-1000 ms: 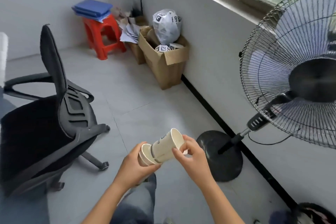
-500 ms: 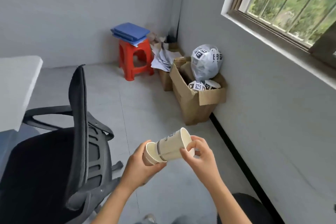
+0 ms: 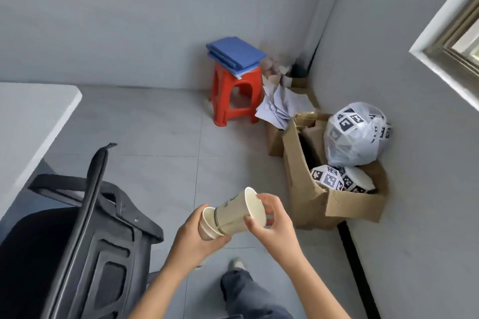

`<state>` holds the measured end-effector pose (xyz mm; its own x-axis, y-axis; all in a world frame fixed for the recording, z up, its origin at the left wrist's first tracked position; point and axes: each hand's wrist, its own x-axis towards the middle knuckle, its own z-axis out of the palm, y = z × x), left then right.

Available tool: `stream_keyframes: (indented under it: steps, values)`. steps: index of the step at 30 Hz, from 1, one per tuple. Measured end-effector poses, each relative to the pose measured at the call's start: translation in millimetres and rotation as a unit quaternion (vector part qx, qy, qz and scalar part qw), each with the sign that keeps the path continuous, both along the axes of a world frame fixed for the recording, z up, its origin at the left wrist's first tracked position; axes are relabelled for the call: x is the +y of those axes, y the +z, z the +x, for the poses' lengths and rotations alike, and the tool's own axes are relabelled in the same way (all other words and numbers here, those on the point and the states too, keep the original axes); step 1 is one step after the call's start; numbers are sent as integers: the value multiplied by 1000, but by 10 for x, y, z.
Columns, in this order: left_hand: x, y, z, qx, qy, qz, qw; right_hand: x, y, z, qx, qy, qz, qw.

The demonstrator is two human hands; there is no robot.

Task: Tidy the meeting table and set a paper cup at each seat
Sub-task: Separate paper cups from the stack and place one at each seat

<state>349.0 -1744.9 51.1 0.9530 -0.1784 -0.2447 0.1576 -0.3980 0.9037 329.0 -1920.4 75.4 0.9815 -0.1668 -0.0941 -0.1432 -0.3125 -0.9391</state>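
A short stack of cream paper cups (image 3: 233,215) lies sideways between my hands, low in the middle of the view. My left hand (image 3: 197,243) grips the nested lower cups at the stack's base. My right hand (image 3: 274,223) pinches the rim of the outermost cup, thumb below and fingers at the open mouth. A corner of the white meeting table (image 3: 31,122) shows at the left edge. A black office chair (image 3: 77,246) stands beside it, its back toward me.
A red plastic stool (image 3: 236,96) with blue folders (image 3: 236,54) stands by the far wall. An open cardboard box (image 3: 311,204) holding a white bag (image 3: 355,134) and marker-covered objects sits against the right wall, loose papers (image 3: 280,109) behind it. My leg and shoe (image 3: 238,277) are below.
The view has swung left and down: the fan has left the frame, and the table corner and chair back have come in. My hands keep the same hold on the cup stack.
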Motion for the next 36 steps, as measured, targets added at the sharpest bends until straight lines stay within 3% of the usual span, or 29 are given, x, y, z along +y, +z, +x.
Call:
stream_keyframes:
  steps: [7,17,26,30,36]
  values:
    - [-244,292,1056,-19,135,8,991,-119,361,1612,-12,146,38,989]
    - [454,748,2086,-78,353,-18,932,915,782,3253,-46,337,93,936]
    - [1531,954,2790,-122,568,-60,811,2467,1061,4260,-70,490,110,862]
    - [1753,875,2881,-86,639,-54,762,2928,994,4470,-48,545,111,829]
    - [1982,782,2857,-48,754,13,655,3574,873,4768,-14,627,113,771]
